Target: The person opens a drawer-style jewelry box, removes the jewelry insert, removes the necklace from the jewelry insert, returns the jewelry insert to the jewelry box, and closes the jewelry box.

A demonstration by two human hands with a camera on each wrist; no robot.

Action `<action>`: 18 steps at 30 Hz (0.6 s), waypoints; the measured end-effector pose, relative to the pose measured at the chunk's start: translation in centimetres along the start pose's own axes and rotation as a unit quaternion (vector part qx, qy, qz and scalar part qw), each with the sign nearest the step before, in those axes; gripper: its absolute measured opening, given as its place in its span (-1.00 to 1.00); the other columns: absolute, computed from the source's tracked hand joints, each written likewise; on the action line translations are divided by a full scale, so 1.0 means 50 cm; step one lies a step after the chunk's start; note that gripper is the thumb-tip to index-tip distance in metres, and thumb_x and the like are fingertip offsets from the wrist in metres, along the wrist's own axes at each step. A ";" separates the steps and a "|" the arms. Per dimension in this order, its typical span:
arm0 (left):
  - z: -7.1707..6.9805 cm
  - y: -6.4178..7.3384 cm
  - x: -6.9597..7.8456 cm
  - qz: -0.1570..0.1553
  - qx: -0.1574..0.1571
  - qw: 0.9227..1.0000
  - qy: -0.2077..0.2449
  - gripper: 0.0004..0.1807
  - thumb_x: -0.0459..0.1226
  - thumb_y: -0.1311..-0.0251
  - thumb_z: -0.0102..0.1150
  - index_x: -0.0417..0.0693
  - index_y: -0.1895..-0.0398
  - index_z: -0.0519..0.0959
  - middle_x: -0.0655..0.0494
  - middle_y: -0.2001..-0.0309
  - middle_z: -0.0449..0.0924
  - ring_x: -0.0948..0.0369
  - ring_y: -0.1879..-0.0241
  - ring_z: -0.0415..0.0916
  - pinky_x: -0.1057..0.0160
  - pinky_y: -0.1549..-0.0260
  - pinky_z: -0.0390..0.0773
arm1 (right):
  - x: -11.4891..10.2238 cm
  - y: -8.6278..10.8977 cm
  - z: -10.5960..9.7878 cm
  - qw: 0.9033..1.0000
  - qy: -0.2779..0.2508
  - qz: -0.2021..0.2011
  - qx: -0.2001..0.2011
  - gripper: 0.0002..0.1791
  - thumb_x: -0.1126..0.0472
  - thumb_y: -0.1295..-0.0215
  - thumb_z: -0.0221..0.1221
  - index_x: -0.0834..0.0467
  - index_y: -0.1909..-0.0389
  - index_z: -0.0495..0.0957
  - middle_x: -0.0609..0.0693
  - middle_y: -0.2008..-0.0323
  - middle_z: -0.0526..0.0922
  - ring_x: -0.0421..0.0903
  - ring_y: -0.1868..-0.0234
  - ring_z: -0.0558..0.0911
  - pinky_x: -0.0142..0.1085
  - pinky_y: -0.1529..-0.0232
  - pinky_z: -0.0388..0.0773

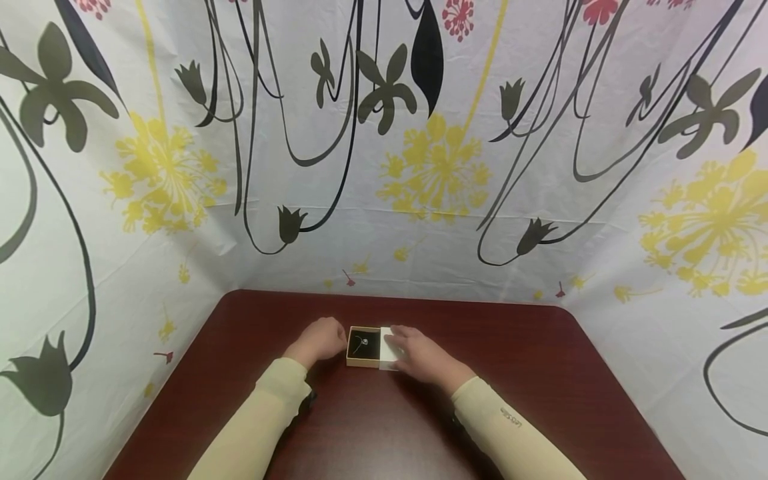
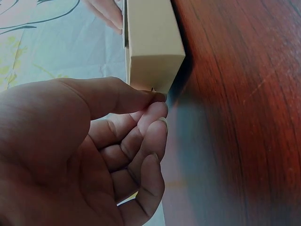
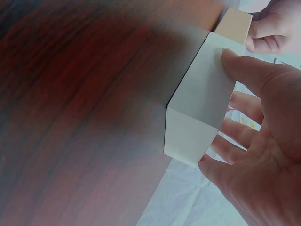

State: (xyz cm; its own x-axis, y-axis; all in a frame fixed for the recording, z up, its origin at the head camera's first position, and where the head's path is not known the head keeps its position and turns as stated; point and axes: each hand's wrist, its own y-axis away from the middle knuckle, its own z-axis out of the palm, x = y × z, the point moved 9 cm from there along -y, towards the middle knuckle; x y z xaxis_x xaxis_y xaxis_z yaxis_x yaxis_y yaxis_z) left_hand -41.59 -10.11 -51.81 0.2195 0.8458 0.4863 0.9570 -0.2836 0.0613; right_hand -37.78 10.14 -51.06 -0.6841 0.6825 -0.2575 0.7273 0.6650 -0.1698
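A small jewelry box lies on the table, its tan drawer (image 1: 363, 363) partly out of the white sleeve (image 1: 388, 360). On the drawer's black lining (image 1: 373, 340) rests a fine necklace (image 1: 363, 343) with a small shiny pendant. My left hand (image 1: 324, 339) is at the drawer's left end; in the left wrist view, thumb and index finger pinch at its end face, covering what lies between them. My right hand (image 1: 425, 355) holds the white sleeve, thumb on the near side and fingers on the far side, as the right wrist view shows.
The dark red wooden table (image 1: 492, 400) reaches back to a white curtain (image 1: 336, 267) printed with flowers and stems, which also hangs along both sides. Both forearms, in pale yellow sleeves (image 1: 252, 413), come in from the front edge.
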 end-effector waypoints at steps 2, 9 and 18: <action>0.000 0.000 -0.001 -0.001 0.000 1.000 -0.001 -0.49 -0.43 -0.32 0.19 0.07 0.79 0.32 0.24 0.74 0.14 0.22 0.69 0.12 0.20 0.57 0.23 | 0.001 0.000 0.001 1.000 0.000 0.000 0.000 -0.34 0.20 -0.45 0.47 0.31 -0.49 0.53 0.40 -0.50 0.47 0.35 -0.50 0.49 0.15 -0.48 0.46; -0.002 0.000 0.000 0.002 0.003 1.000 -0.001 -0.49 -0.44 -0.31 0.19 0.07 0.79 0.33 0.23 0.73 0.15 0.21 0.69 0.14 0.20 0.56 0.25 | -0.003 0.002 -0.003 1.000 -0.002 -0.004 0.003 -0.34 0.22 -0.45 0.47 0.33 -0.49 0.53 0.42 -0.49 0.47 0.36 -0.49 0.50 0.16 -0.48 0.46; 0.001 0.001 -0.002 -0.002 0.001 1.000 -0.004 -0.48 -0.41 -0.34 0.23 0.07 0.79 0.34 0.23 0.74 0.17 0.21 0.69 0.16 0.20 0.55 0.27 | -0.006 0.002 -0.004 1.000 -0.006 -0.001 0.001 -0.34 0.21 -0.45 0.48 0.33 -0.48 0.54 0.42 -0.49 0.47 0.37 -0.49 0.49 0.18 -0.47 0.46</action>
State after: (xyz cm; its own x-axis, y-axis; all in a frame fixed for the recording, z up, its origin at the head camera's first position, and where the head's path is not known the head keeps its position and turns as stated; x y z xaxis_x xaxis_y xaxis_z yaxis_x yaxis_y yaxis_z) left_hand -41.55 -10.17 -51.89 0.2174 0.8508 0.4784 0.9582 -0.2793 0.0613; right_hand -37.54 10.06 -50.83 -0.6846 0.6777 -0.2685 0.7262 0.6657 -0.1716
